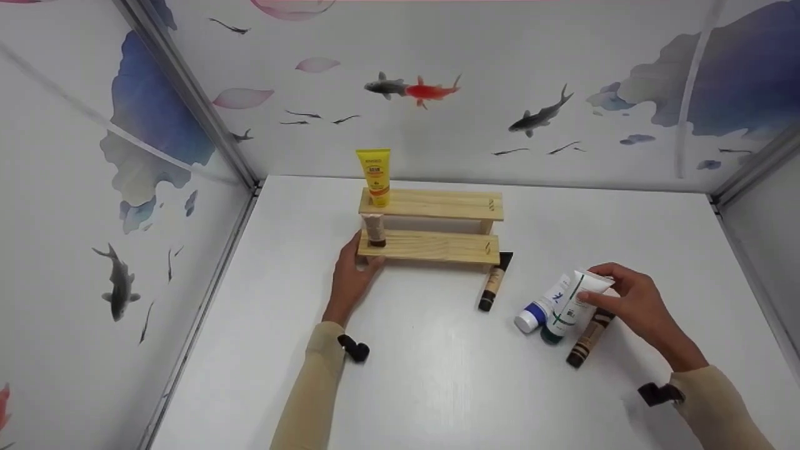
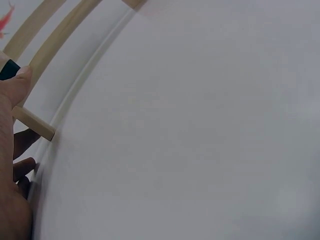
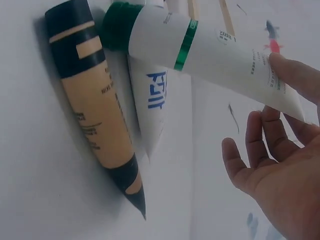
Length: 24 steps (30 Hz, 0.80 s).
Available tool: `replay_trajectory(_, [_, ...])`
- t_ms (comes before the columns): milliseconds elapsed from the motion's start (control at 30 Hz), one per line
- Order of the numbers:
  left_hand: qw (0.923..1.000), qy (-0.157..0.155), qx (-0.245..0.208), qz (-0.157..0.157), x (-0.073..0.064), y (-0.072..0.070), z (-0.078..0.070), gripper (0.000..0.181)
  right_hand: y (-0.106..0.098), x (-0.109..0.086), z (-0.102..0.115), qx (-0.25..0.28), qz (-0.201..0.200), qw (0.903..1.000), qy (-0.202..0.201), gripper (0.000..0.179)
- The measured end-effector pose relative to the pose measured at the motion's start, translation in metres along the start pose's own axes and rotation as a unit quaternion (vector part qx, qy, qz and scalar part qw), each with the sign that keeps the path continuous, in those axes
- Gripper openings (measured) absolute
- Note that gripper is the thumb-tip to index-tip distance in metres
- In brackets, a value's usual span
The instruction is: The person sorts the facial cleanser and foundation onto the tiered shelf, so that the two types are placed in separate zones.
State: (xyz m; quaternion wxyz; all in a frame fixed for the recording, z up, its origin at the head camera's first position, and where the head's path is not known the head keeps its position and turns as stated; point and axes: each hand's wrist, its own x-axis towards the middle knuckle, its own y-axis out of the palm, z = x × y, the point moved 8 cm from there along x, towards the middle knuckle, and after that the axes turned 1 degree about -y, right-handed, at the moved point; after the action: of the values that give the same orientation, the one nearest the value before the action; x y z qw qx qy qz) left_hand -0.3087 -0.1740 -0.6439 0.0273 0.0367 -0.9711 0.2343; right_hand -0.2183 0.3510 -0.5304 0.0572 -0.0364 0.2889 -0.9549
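- White tube point(image 1: 572, 306) hangs from the right hand point(image 1: 639, 306), flat end pinched by thumb and fingers, near a brown tube point(image 1: 589, 340).
- Green cap point(image 3: 120, 26) points away; green stripe point(image 3: 186, 45) crosses it.
- Left hand point(image 1: 352, 275) holds the wooden rack point(image 1: 431, 247).

No full word can be read with certainty. Fine dark print covers the green-capped white squeeze tube point(image 3: 215, 50) in the right hand point(image 1: 640, 300); bold blue characters (only partly exposed) mark the blue-and-white tube point(image 3: 151, 117) left of that hand. Dark script stands on the tan-and-black tube point(image 3: 100, 117) just below it. Beyond the left hand point(image 1: 351, 278), the yellow tube point(image 1: 374, 175) bears a blurred label.
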Motion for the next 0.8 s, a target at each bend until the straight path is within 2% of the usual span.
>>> replay_trajectory(167, [1.0000,0.000,0.000,0.001,0.000,0.000,0.001,0.093,0.012,-0.010,0.016,-0.002,-0.007,0.9986,-0.053,0.030])
replay_trajectory(400, [1.0000,-0.006,0.005,-0.001,-0.001,0.000,0.000,0.093,0.018,-0.022,0.016,0.007,-0.009,0.9936,-0.112,0.035])
replay_trajectory(600, [0.9998,-0.012,0.010,0.009,-0.001,0.003,0.001,0.092,0.017,-0.031,0.009,0.007,-0.017,0.9909,-0.133,0.042])
replay_trajectory(800, [0.9998,-0.003,0.019,0.004,-0.003,0.002,0.000,0.091,0.017,-0.034,0.007,0.034,-0.008,0.9875,-0.154,0.045])
